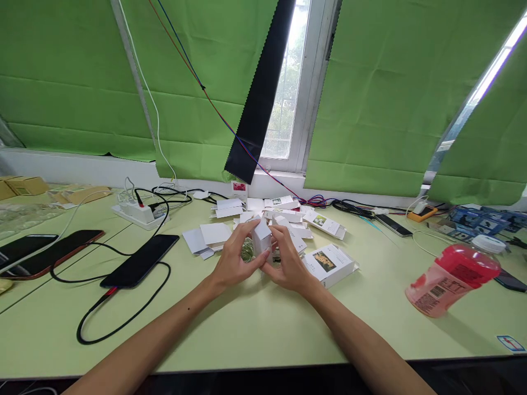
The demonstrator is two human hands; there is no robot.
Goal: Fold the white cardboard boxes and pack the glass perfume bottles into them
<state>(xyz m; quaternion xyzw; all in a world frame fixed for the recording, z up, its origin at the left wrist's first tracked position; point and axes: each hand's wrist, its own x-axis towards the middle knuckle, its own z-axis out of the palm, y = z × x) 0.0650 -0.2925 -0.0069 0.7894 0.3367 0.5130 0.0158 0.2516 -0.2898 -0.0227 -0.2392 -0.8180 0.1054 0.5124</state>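
Between my hands a small white paper box stands on end, tilted slightly, a little above the table. My left hand is closed on its left side, fingers at the top and thumb low on the near face. Fingers of my right hand press the right side, with that thumb close to the other one. A greenish coiled thing shows behind my left fingers; its kind is unclear. To the right lies a white box with a yellow picture. Flat white cartons lie on the left, and several more are heaped behind.
On the pale green table, a phone on a black cable and a white power strip are at left. A pink bottle stands at right. Cables and another phone lie along the back.
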